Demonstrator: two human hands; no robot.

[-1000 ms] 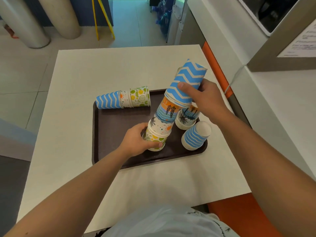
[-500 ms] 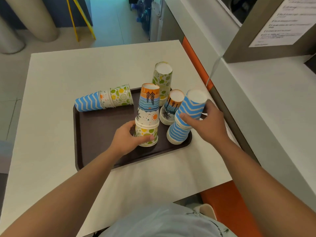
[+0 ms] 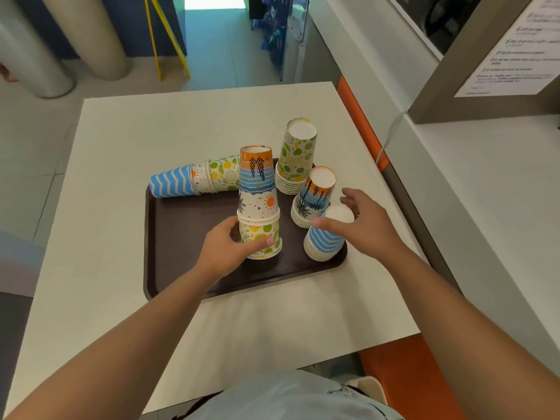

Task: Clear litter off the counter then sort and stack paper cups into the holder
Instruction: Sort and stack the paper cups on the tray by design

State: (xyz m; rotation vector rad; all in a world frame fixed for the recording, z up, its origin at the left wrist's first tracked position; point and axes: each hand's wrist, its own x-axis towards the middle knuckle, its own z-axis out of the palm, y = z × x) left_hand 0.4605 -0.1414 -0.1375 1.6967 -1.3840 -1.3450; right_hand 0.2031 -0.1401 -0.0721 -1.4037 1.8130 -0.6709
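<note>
Head view:
Right hand (image 3: 368,222): it is letting go of the blue stack (image 3: 325,237); the fingers are spreading loose above it, and a moment ago they were holding it.
Blue stack: it is sitting upside down at the tray's (image 3: 169,268) near right corner.
Left hand (image 3: 225,248): it is still holding the bottom of the mixed stack (image 3: 259,204) in the tray's middle.
Lying stack (image 3: 194,180): it is lying at the tray's far left edge.
Meaning: I think blue is now sorted; the mixed stack is likely next.
</note>
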